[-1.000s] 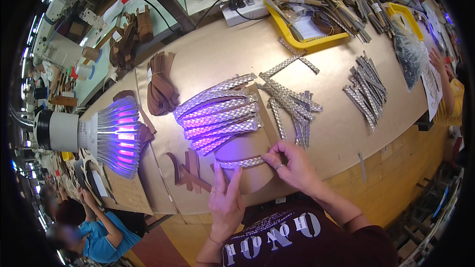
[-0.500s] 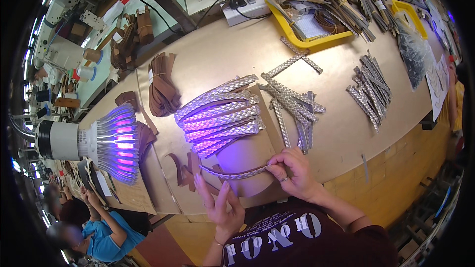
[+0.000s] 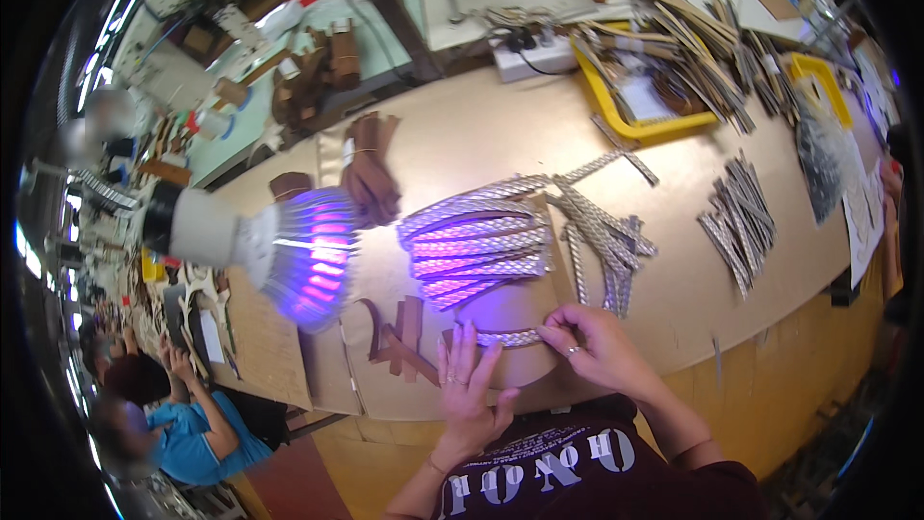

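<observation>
A silver braided strip (image 3: 510,338) lies across the near part of a brown board (image 3: 520,369). My right hand (image 3: 604,354) pinches its right end between thumb and fingers. With fingers stretched out, my left hand (image 3: 474,395) rests flat at the strip's left end and partly covers it. Just beyond, a row of braided strips (image 3: 481,243) lies side by side on the board, lit purple by a finned lamp (image 3: 313,255) on the left. Left of my left hand are loose brown strips (image 3: 409,337).
More braided strips (image 3: 602,231) lie loosely right of the board, with another pile (image 3: 741,221) farther right. A yellow tray (image 3: 664,128) of strips stands at the back, near a white power strip (image 3: 532,58). Brown strip bundles (image 3: 370,169) lie behind the lamp. Other people (image 3: 207,433) work at far left.
My left hand has come down onto the strip's left end, and the strip now lies flat on the board. My right hand still pinches its right end. The whole view has shifted.
</observation>
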### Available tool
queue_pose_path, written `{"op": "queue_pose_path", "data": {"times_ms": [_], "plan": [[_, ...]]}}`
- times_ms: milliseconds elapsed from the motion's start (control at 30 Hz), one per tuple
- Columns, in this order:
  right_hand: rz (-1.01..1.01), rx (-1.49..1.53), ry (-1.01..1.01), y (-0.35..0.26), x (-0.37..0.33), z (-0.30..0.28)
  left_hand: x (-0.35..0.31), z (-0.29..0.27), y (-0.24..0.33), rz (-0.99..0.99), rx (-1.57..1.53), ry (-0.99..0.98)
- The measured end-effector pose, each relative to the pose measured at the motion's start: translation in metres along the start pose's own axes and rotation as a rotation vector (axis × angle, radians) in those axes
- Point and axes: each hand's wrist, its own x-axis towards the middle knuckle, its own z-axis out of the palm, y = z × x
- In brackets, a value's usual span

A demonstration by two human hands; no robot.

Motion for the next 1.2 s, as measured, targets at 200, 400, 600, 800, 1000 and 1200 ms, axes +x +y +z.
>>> {"op": "queue_pose_path", "data": {"times_ms": [200, 400, 600, 800, 1000, 1200], "plan": [[-0.317, -0.010, 0.076, -0.028, 0.007, -0.028, -0.014, 0.001, -0.001, 0.140, 0.118, 0.461], [-0.272, -0.002, 0.229, -0.047, 0.051, -0.035, -0.010, -0.029, -0.034, -0.331, 0.163, 0.650], [-0.227, -0.320, 0.520, -0.042, 0.045, -0.025, -0.011, -0.047, -0.078, -0.581, 0.166, 0.637], [-0.163, -0.162, 0.435, -0.038, 0.012, -0.017, -0.009, -0.028, -0.081, -0.736, 0.514, 0.404], [-0.319, -0.412, 0.382, -0.030, 0.003, -0.003, -0.014, -0.020, -0.082, -0.602, 0.206, 0.592], [-0.731, -0.263, 0.200, -0.037, 0.006, 0.030, -0.021, -0.036, -0.067, -0.417, -0.546, 0.643]]}}
